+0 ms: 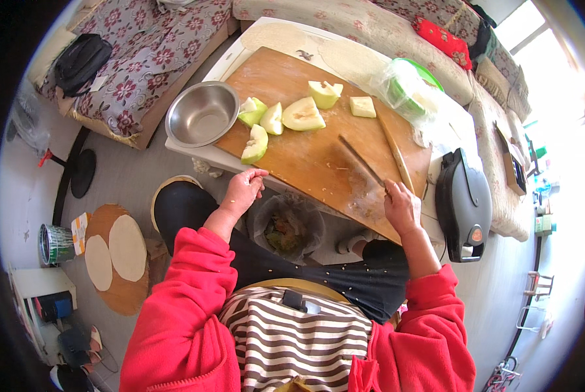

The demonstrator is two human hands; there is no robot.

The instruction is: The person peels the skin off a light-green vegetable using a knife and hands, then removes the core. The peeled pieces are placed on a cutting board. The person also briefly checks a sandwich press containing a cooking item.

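My right hand (402,203) grips a kitchen knife (361,159), its blade slanting over the near right part of a large wooden board (292,157). Just off the board's near left edge is my left hand (247,190), fingers curled in, with nothing visible inside. Pale green gourd chunks lie on the board's left and far side: the closest to my left hand is a curved wedge (255,144), and a broad piece (303,115) shows its pale inside. A small block (363,107) sits apart, next to a thin wooden rolling pin (394,149). Small scraps dot the board.
A steel bowl (203,115) stands at the table's left corner. Right of the board are an electric griddle (463,206) and a bagged green basket (410,90). Below the near edge is a lined waste bin (288,228). Flat dough rounds (127,247) lie on a round board at left.
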